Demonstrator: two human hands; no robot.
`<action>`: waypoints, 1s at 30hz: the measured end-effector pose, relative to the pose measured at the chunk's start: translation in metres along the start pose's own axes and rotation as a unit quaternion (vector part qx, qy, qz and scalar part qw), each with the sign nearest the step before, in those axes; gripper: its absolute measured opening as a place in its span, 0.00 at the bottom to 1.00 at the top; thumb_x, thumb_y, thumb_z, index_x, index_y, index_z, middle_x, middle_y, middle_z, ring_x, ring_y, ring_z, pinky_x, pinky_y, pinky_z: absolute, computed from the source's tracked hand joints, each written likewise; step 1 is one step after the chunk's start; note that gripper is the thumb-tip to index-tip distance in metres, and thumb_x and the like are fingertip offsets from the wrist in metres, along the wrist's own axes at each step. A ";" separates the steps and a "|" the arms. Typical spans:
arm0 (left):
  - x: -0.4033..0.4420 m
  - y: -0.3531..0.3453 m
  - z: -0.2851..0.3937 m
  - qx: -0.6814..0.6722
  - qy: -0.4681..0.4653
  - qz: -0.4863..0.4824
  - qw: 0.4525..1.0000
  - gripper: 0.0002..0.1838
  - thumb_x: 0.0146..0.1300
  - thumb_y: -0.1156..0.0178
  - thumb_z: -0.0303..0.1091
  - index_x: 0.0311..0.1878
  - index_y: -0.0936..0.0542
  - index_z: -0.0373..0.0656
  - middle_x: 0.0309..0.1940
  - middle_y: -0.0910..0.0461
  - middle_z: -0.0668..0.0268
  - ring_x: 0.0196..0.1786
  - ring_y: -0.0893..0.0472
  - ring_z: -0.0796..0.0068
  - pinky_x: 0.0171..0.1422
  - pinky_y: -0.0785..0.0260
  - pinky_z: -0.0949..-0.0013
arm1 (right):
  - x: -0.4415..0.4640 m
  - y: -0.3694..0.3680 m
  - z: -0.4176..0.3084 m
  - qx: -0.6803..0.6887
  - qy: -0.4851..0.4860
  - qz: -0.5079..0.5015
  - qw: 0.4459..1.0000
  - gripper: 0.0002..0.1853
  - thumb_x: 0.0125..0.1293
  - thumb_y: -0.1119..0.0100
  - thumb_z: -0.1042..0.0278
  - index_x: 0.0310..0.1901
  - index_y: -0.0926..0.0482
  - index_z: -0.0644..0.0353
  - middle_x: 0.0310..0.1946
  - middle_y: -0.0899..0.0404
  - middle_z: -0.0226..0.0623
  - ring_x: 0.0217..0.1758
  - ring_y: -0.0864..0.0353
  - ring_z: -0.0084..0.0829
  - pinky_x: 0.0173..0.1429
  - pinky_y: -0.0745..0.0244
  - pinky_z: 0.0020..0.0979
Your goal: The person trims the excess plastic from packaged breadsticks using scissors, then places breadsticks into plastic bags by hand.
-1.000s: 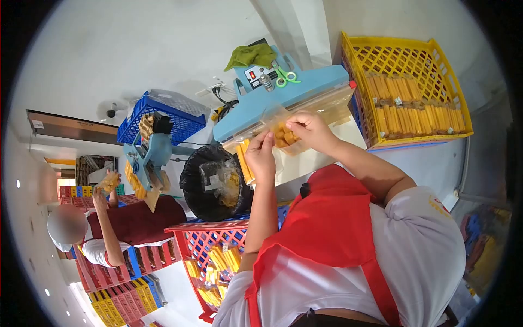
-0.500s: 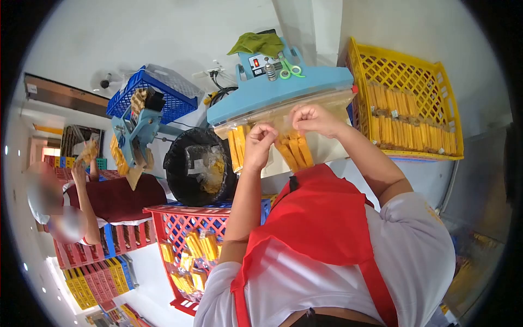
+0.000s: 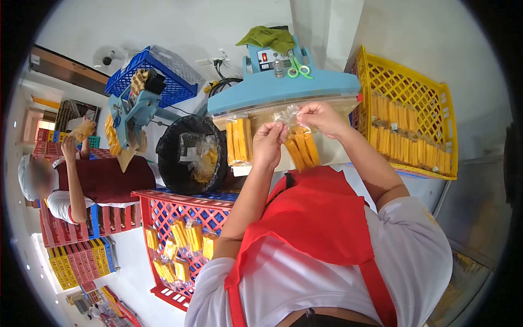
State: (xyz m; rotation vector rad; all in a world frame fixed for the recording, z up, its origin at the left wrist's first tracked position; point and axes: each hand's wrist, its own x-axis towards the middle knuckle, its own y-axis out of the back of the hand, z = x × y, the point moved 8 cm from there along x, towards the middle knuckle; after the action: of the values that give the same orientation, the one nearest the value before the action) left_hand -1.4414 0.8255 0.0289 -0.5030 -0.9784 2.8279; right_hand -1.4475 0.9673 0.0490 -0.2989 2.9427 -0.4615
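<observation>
In the head view, both my hands pinch the gathered clear top of a plastic bag [image 3: 303, 149] with yellow sticks inside. My left hand [image 3: 268, 143] has its fingers closed on the bag's left side. On the right side, my right hand [image 3: 321, 118] grips the film between thumb and fingers. A second bag of yellow sticks [image 3: 238, 140] lies left of my left hand, at the front of the sealer. The light-blue heat sealer [image 3: 283, 91] stands just beyond my hands.
Green-handled scissors [image 3: 298, 68] and a green cloth [image 3: 266, 37] lie on the sealer. At right stands a yellow crate [image 3: 406, 65] of packed sticks. A black-lined bin [image 3: 173, 163] and a red crate [image 3: 180, 210] with bags are at left. Another person [image 3: 103, 182] works farther left.
My hands have drawn closer together over the bag, and its gathered clear top now shows between them. The camera view has shifted slightly.
</observation>
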 end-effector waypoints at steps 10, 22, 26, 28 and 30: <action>0.000 -0.012 0.009 0.079 -0.053 -0.025 0.995 0.10 0.56 0.45 0.21 0.40 0.32 0.42 0.30 0.26 0.65 0.31 0.25 0.77 0.37 0.31 0.79 | -0.005 0.008 0.000 0.018 0.017 0.041 0.999 0.09 0.53 0.42 0.78 0.29 0.34 0.59 0.24 0.27 0.31 0.28 0.27 0.21 0.31 0.32 0.20; 0.003 -0.002 -0.006 0.049 -0.033 0.012 0.998 0.09 0.56 0.48 0.19 0.41 0.29 0.40 0.26 0.26 0.67 0.26 0.28 0.82 0.28 0.38 0.80 | -0.017 0.015 0.003 0.052 0.039 0.066 0.996 0.06 0.53 0.45 0.83 0.30 0.31 0.61 0.32 0.24 0.36 0.32 0.25 0.22 0.37 0.29 0.22; 0.000 -0.019 0.000 0.206 -0.025 -0.109 0.972 0.06 0.60 0.50 0.22 0.36 0.23 0.38 0.29 0.25 0.68 0.31 0.28 0.82 0.36 0.35 0.79 | -0.020 0.010 -0.007 0.003 0.037 0.045 0.998 0.04 0.54 0.45 0.83 0.31 0.26 0.63 0.34 0.24 0.36 0.32 0.25 0.22 0.37 0.29 0.21; -0.001 -0.025 0.000 0.256 0.002 -0.097 0.962 0.08 0.61 0.51 0.23 0.37 0.22 0.38 0.31 0.24 0.67 0.33 0.27 0.82 0.39 0.34 0.79 | -0.021 0.006 -0.019 -0.040 0.096 0.039 0.994 0.05 0.54 0.45 0.82 0.34 0.24 0.64 0.34 0.23 0.34 0.31 0.25 0.20 0.36 0.30 0.21; 0.001 -0.025 -0.001 0.210 0.042 -0.075 0.974 0.09 0.59 0.49 0.23 0.41 0.23 0.35 0.36 0.23 0.64 0.38 0.26 0.79 0.44 0.33 0.78 | -0.019 0.013 -0.014 -0.035 0.069 0.040 0.996 0.05 0.54 0.45 0.81 0.34 0.24 0.64 0.32 0.23 0.33 0.32 0.25 0.20 0.37 0.30 0.20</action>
State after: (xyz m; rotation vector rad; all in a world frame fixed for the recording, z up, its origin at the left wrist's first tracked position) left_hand -1.4423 0.8460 0.0437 -0.4693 -0.3647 2.7346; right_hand -1.4339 0.9872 0.0606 -0.1631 3.0969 -0.3849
